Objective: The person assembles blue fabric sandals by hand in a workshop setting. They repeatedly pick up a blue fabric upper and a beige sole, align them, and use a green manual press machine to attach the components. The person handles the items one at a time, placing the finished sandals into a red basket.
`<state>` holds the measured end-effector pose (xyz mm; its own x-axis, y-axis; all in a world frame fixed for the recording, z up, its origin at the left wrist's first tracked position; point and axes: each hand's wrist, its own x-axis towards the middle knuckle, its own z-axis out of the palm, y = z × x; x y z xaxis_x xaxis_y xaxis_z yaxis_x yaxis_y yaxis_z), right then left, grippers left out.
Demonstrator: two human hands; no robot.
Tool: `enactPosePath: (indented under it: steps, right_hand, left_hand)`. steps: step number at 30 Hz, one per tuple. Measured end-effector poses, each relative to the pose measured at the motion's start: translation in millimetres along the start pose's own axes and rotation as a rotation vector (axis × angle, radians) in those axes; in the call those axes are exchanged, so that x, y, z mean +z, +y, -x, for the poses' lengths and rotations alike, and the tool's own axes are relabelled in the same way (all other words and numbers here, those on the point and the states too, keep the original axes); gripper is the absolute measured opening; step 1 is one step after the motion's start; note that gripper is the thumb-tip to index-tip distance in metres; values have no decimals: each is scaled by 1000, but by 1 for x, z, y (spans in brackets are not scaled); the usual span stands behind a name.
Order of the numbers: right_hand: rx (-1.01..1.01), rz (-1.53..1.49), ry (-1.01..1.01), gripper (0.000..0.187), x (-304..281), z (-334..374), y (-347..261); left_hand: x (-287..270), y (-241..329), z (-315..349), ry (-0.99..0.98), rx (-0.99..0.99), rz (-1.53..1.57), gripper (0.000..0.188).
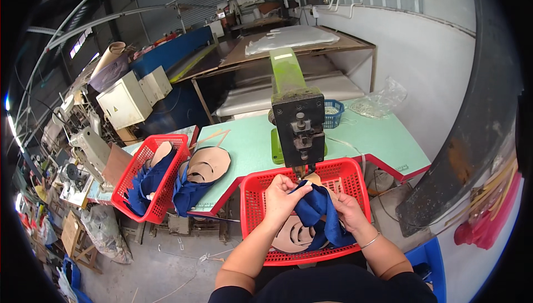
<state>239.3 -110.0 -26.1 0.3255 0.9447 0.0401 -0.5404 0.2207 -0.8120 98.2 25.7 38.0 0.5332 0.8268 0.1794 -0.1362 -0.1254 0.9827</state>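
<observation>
A dark blue fabric piece (317, 206) with a tan side hangs between my two hands, just in front of the black head (300, 128) of a green machine. My left hand (283, 196) pinches its upper left edge, thumb and fingers together near the machine's lower tip. Around the right side of the same piece, my right hand (348, 212) is closed. Beneath both hands stands a red plastic basket (251, 206), holding tan cut pieces (291, 233) with curved slots and more blue fabric. Whether the piece touches the machine is hidden by my fingers.
On the light green table (244, 136) lie more tan and blue pieces (206, 165). A second red basket (145, 156) with blue pieces is at the left. Behind the machine are a small blue basket (332, 115) and a clear plastic bag (383, 99). A dark pillar (452, 136) rises at right.
</observation>
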Motion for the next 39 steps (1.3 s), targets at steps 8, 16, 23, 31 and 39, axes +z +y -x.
enactPosePath:
  steps: [8,16,23,31,39]
  right_hand:
    - [19,-34,-39,19,12,1,-2]
    - [83,329,-43,16,-15,-46,-58]
    - [240,344,-51,15,-1,-65,-88]
    - [173,353,-66,15,10,-61,-81]
    - [117,366,-91,15,6,-61,-70]
  left_hand:
    - [-4,16,-3,-39,-68,203,35]
    - [6,-10,3,39,-20,306,33]
    - [13,-18,12,64,-33,672,27]
    - [-2,-15,7,-52,-1,643,28]
    - [-17,-13,0,-150,-114,592,39]
